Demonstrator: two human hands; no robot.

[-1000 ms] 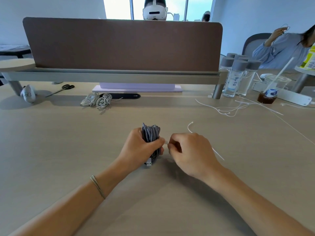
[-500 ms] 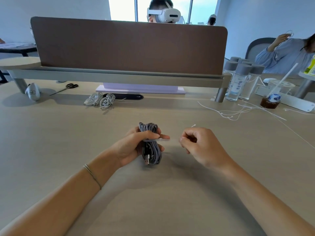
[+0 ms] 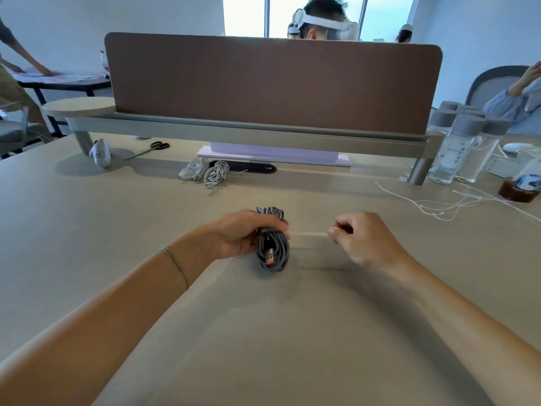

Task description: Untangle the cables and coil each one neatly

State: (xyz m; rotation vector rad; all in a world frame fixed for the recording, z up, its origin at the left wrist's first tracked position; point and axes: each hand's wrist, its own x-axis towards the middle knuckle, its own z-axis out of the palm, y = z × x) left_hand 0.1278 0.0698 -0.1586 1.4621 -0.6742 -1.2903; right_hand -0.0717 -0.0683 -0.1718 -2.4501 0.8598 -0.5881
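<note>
Nearest, on the tabletop (image 3: 263, 332): grey braided cable bundle (image 3: 272, 247), coiled, connector end facing the camera. Left hand (image 3: 243, 234), just left of bundle, grip clenched round the coil's waist. Right hand (image 3: 363, 238), right of bundle, grip pinching the free end of a white tie (image 3: 308, 234), apparently a cable tie, though blurred; tie drawn taut between bundle and pinch. Step in hand, as judged: cinching the tie. Best done with coil held square, loops kept even under the thumb, pull level and steady away from bundle, stopped once snug so the braid is not crushed. Beyond bundle, toward the divider: two white coiled cables (image 3: 205, 171), side by side, apparently finished. Far right of bundle: loose white cables (image 3: 433, 203) spread flat, not yet coiled. Further right: clear bottles (image 3: 456, 150), grey-capped, contents clear or absent; plastic cup (image 3: 519, 190) holding dark liquid.
</note>
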